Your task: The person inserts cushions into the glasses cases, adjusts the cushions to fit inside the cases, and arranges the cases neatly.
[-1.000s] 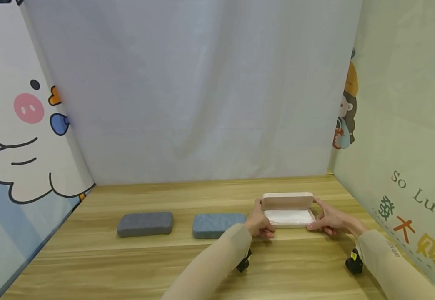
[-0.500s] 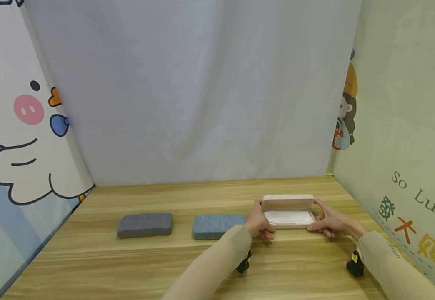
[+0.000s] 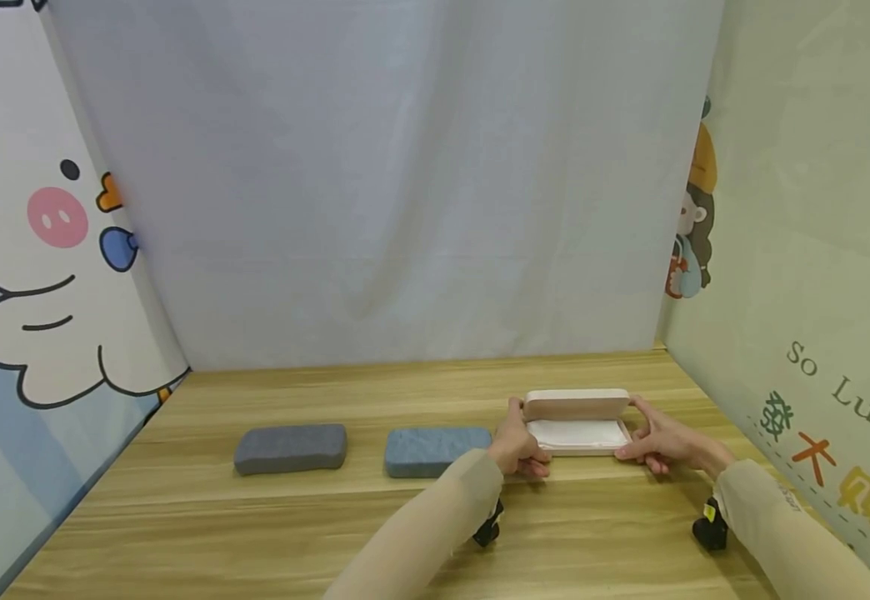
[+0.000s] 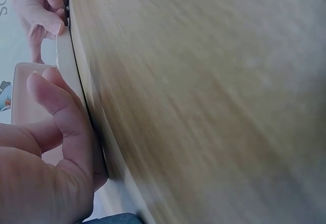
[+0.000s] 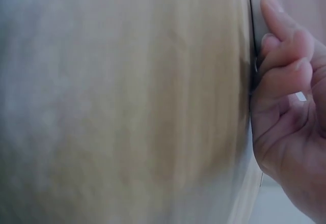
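A pale pink glasses case (image 3: 576,406) stands with its lid raised toward the back of the table. White cloth or lining (image 3: 577,433) lies in its base. My left hand (image 3: 516,443) holds the case's left end, and my right hand (image 3: 663,437) holds its right end, thumb at the front corner and a finger up by the lid. In the left wrist view, bent fingers (image 4: 66,117) lie along the case's front edge. The right wrist view shows the right hand (image 5: 290,91) at the case's edge, low against the table.
A blue case (image 3: 435,450) lies just left of my left hand, partly behind the sleeve. Farther left is a grey case (image 3: 290,448). Both sit on the wooden table (image 3: 270,533). A curtain (image 3: 405,208) stands behind, with a printed wall (image 3: 802,250) on the right.
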`<state>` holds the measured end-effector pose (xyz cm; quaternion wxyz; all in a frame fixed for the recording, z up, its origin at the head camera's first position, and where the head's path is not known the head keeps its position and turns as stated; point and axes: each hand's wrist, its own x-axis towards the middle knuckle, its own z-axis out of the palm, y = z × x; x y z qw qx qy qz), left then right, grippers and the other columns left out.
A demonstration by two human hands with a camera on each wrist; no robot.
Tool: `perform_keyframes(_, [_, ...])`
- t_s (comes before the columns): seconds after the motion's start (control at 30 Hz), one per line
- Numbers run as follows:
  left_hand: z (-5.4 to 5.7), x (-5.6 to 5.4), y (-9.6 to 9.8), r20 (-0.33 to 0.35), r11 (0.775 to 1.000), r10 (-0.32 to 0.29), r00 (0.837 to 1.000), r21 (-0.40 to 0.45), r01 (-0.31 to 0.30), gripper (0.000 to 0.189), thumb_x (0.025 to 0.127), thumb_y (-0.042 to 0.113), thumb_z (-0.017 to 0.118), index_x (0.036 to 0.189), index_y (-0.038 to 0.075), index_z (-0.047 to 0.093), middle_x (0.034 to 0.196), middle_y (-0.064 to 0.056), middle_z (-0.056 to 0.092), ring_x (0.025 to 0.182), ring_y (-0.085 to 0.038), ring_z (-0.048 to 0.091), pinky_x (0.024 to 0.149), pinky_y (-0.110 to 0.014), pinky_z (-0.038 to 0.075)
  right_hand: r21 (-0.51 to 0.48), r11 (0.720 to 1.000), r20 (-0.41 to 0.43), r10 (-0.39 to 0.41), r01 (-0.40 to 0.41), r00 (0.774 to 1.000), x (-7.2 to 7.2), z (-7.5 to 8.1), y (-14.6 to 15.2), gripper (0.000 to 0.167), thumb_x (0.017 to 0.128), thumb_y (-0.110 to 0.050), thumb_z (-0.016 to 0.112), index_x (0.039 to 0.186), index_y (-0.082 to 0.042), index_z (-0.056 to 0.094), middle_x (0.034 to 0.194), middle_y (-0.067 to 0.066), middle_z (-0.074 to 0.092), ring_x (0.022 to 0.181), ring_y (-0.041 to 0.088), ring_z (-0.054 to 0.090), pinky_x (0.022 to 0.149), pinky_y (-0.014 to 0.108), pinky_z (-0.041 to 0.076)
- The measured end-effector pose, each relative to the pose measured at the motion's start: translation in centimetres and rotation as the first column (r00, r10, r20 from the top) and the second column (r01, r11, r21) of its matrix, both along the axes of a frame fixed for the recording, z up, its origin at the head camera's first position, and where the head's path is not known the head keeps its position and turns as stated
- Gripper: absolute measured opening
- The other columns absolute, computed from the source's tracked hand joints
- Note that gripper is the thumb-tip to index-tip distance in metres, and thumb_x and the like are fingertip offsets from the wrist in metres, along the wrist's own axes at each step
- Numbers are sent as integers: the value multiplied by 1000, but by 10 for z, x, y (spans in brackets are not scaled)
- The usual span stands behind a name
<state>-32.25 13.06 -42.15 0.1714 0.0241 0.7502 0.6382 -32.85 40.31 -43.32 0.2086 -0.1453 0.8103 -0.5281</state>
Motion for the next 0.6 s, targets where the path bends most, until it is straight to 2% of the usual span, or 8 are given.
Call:
perform_keyframes(0.2, [-1, -1, 1, -3, 1000, 5, 1000, 15, -5, 84, 74, -25, 64, 138, 19, 30, 83, -22, 56, 35, -14, 51, 34, -23, 48, -9, 1000, 5, -6, 6, 1000, 0, 1, 1, 86, 89, -8, 68, 143, -7, 2, 60, -3, 56, 39, 2, 49, 37, 16, 42])
perform_keyframes(0.33, [0, 0, 1, -9, 1000, 6, 1000, 16, -6, 81, 75, -25, 64, 135, 18, 30, 80, -22, 58, 35, -14, 51, 35, -22, 48, -8, 1000, 14, -22, 23, 1000, 1, 1, 0, 105, 88, -8, 68, 149, -7, -17, 61, -2, 57, 41, 3, 51, 39, 17, 45])
perform_keyframes(0.47, [0, 2, 1, -17, 1000, 8, 1000, 10, -8, 80, 76, -23, 65, 135, 18, 30, 76, -24, 60, 35, -14, 51, 35, -22, 48, 3, 999, 19, -38, 38, 999, 3, 2, 0, 115, 89, -10, 68, 144, -4, -33, 65, 1, 59, 44, 4, 54, 42, 18, 48])
perform_keyframes(0.6, [-2, 4, 0, -30, 1000, -1, 1000, 13, 2, 78, 77, -22, 65, 134, 17, 30, 75, -25, 61, 34, -13, 51, 34, -22, 48, 13, 998, 14, -56, 56, 998, 6, 1, -1, 114, 89, -11, 68, 146, -3, -30, 69, 5, 60, 45, 5, 56, 43, 21, 51])
